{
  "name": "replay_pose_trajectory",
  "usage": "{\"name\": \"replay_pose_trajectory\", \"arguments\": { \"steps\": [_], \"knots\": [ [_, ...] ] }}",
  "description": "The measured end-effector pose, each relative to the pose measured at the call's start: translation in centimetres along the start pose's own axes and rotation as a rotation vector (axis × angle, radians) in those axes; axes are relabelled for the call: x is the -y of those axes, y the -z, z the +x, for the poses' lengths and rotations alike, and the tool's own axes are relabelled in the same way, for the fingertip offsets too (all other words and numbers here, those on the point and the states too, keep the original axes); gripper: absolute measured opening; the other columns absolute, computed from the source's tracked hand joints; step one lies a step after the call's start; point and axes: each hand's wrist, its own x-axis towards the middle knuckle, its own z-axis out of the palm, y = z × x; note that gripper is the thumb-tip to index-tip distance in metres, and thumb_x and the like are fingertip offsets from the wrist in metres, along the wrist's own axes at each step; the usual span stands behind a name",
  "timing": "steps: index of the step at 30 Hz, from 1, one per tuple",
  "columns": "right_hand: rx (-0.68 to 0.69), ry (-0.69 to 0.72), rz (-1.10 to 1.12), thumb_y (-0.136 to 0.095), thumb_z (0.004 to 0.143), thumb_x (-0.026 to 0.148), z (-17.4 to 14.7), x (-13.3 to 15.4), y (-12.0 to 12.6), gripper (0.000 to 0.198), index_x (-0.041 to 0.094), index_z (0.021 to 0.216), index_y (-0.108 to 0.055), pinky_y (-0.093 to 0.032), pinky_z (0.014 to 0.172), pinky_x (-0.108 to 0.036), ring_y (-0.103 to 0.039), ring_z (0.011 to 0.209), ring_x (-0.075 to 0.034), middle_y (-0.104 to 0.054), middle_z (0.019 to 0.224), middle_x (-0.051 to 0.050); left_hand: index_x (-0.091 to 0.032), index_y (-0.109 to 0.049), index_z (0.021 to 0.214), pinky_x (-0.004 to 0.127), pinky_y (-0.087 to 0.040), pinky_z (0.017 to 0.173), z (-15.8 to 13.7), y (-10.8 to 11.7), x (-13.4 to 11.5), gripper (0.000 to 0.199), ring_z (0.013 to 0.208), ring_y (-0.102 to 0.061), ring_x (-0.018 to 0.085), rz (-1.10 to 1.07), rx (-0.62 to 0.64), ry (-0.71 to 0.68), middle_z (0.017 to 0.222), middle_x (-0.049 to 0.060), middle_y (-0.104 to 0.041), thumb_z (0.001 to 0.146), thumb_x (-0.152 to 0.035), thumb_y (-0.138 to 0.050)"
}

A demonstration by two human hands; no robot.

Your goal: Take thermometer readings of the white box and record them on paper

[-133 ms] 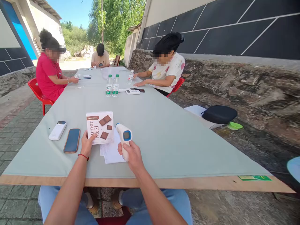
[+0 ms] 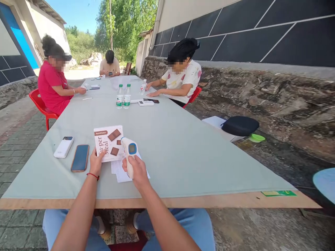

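My left hand (image 2: 97, 161) grips the lower left corner of a white box (image 2: 110, 141) with brown squares and "Meal" lettering printed on its front, held upright. In my right hand (image 2: 136, 169) is a white infrared thermometer (image 2: 129, 150) with a blue-rimmed screen facing me. Its front end is close to the box's right side and overlaps it in view; whether they touch I cannot tell. Beneath both hands lie white paper sheets (image 2: 121, 174) with printed lines, partly covered. A phone in an orange-edged case (image 2: 80, 158) rests left of my left hand.
A white power bank (image 2: 64, 147) lies left of the phone. Two water bottles (image 2: 123, 97) stand mid-table, near another white device (image 2: 146, 103). Several people sit around the cloth-covered table (image 2: 178, 157). Right of it is a black case (image 2: 240, 126).
My right hand has moved the thermometer left, so it now overlaps the box's right edge. The whole view has shifted slightly. My left hand still holds the box.
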Motion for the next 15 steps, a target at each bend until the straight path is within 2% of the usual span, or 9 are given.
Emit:
{"name": "replay_pose_trajectory", "arguments": {
  "steps": [3, 6, 9, 15],
  "knots": [
    [-0.013, -0.024, 0.028, -0.064, 0.072, 0.055, 1.0, -0.6, -1.3, 0.036, 0.021, 0.073, -0.051, -0.03, 0.047, -0.027, -0.041, 0.047, -0.01, -0.048, 0.055, 0.005, -0.016, -0.065, 0.11, 0.036, -0.051, 0.085, 0.1, 0.2, 0.3, 0.054, 0.102, -0.064, 0.027, 0.061, 0.001, -0.05, 0.111, 0.011, -0.07, 0.068, -0.048, -0.078],
    [-0.013, -0.021, -0.009, -0.069, 0.069, 0.047, 1.9, -1.1, -1.7, 0.031, 0.022, 0.069, -0.05, -0.03, 0.048, -0.026, -0.04, 0.046, -0.009, -0.048, 0.053, 0.006, -0.017, -0.065, 0.109, 0.036, -0.051, 0.086, 0.1, 0.2, 0.7, 0.052, 0.1, -0.064, 0.027, 0.095, 0.017, -0.066, 0.108, 0.01, -0.071, 0.069, -0.047, -0.078],
    [-0.018, -0.058, -0.075, -0.068, 0.068, 0.042, 2.5, -1.4, -2.0, 0.027, 0.022, 0.068, -0.05, -0.031, 0.048, -0.026, -0.039, 0.047, -0.01, -0.048, 0.051, 0.006, -0.017, -0.066, 0.108, 0.037, -0.051, 0.085, 0.1, 0.0, 0.8, 0.052, 0.099, -0.064, 0.027, 0.071, 0.018, -0.05, 0.107, 0.01, -0.071, 0.067, -0.046, -0.079],
    [-0.082, -0.074, -0.161, -0.064, 0.07, 0.043, 2.9, -2.0, -2.3, 0.023, 0.022, 0.07, -0.053, -0.031, 0.048, -0.026, -0.037, 0.047, -0.011, -0.046, 0.047, 0.007, -0.018, -0.065, 0.11, 0.036, -0.052, 0.084, 0.2, -0.1, 0.8, 0.055, 0.098, -0.065, 0.026, 0.021, 0.033, -0.033, 0.11, 0.01, -0.07, 0.065, -0.044, -0.081]
  ]
}}
